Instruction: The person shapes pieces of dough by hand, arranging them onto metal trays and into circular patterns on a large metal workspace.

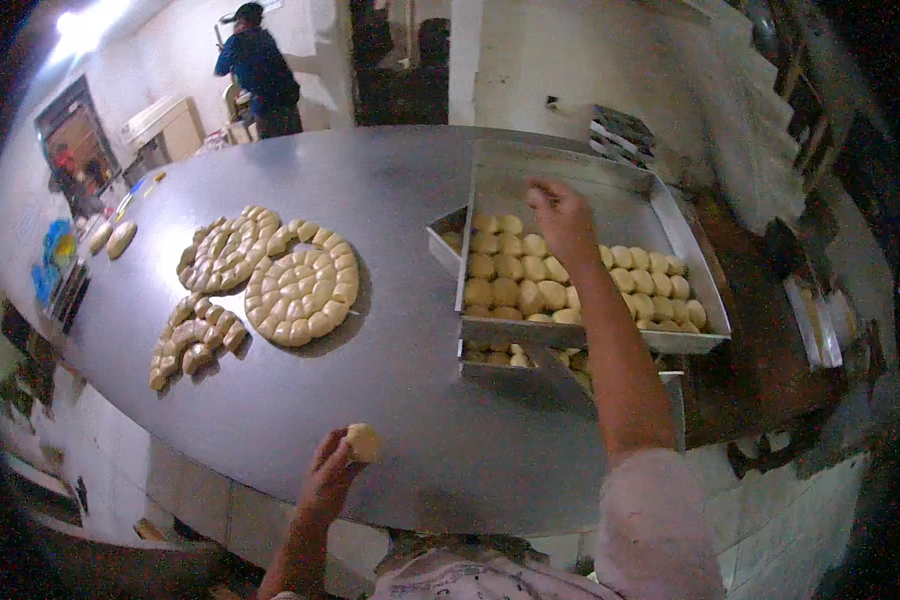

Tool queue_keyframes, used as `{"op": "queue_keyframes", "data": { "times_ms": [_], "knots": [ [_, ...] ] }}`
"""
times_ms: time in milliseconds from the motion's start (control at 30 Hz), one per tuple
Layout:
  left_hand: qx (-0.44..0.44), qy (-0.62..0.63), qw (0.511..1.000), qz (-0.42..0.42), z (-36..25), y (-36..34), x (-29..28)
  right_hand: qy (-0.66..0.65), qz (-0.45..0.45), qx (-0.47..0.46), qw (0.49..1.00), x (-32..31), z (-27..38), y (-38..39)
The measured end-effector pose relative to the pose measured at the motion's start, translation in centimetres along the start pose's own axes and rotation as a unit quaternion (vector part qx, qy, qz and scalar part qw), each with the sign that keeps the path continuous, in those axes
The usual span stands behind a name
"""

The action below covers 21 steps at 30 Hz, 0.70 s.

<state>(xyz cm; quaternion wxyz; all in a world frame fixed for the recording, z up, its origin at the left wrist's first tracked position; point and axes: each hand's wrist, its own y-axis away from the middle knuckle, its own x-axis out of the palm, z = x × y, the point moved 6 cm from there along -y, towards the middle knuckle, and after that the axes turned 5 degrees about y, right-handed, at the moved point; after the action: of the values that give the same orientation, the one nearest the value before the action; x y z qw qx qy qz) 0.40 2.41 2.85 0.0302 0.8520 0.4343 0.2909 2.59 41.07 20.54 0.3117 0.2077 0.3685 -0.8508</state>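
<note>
My left hand (328,478) holds a pale dough ball (363,442) over the near edge of the metal table. Above the large metal baking tray (625,205), my right hand (563,215) is raised with its fingers curled together. Whether anything small is between those fingers does not show. Close-packed rows of dough balls (505,268) fill the near part of the tray, and my forearm hides some of them. On the table's left half lie two coiled ropes of cut dough (303,292) and a shorter, curved group of dough pieces (198,335).
Under the large tray, another tray (500,370) also holds dough balls. Two oval dough pieces (120,240) lie at the table's far left, near blue packaging (55,255). Dark boxes (622,135) are stacked behind the tray. A person (258,70) stands beyond the table.
</note>
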Motion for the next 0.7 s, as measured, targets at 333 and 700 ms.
{"op": "queue_keyframes", "data": {
  "times_ms": [333, 700],
  "knots": [
    [-0.096, -0.236, 0.947, 0.196, -1.4, -2.0, -3.6, -0.19, 0.251, 0.312, 0.897, 14.3, 8.6, 26.9],
    [0.33, -0.659, 0.55, -0.393, -13.4, -17.1, -23.5, 0.41, 0.096, 0.409, 0.81, 2.3, -7.5, 32.3]
  ]
}}
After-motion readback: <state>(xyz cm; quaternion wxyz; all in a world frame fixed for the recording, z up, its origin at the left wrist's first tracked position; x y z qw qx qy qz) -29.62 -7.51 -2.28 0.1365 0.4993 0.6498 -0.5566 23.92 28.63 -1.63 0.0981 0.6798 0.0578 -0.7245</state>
